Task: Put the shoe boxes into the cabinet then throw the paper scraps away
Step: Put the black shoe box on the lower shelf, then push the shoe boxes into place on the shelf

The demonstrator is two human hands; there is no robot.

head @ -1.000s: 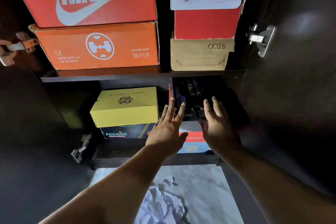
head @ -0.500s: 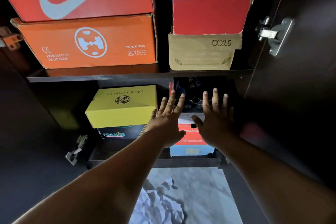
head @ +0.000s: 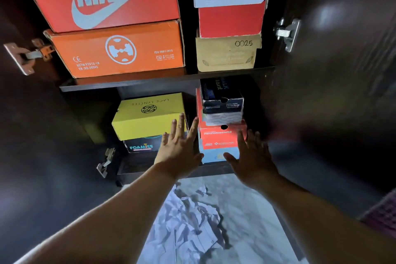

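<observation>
We see both hands spread flat with straight fingers, holding nothing: the left hand [head: 179, 152] before the yellow box [head: 147, 117], the right hand [head: 252, 156] beside the red box [head: 220, 137]. A dark box [head: 222, 100] sits atop that stack inside the cabinet [head: 128, 87]. Crumpled paper scraps [head: 192, 221] lie on the floor [head: 252, 210] below.

— What do the shoe boxes [head: 120, 53] look like to you?

— I see matt cardboard with printed faces; the tan box [head: 227, 55] is raw, unprinted card.

— And the cabinet [head: 332, 70]?

— Dark wood finish with a slight sheen, and I can make out bright metal hinges [head: 287, 33].

— The floor [head: 252, 210]?

— Smooth, glossy marble-look tile. I see crumpled white paper scraps [head: 188, 221] on it.
</observation>
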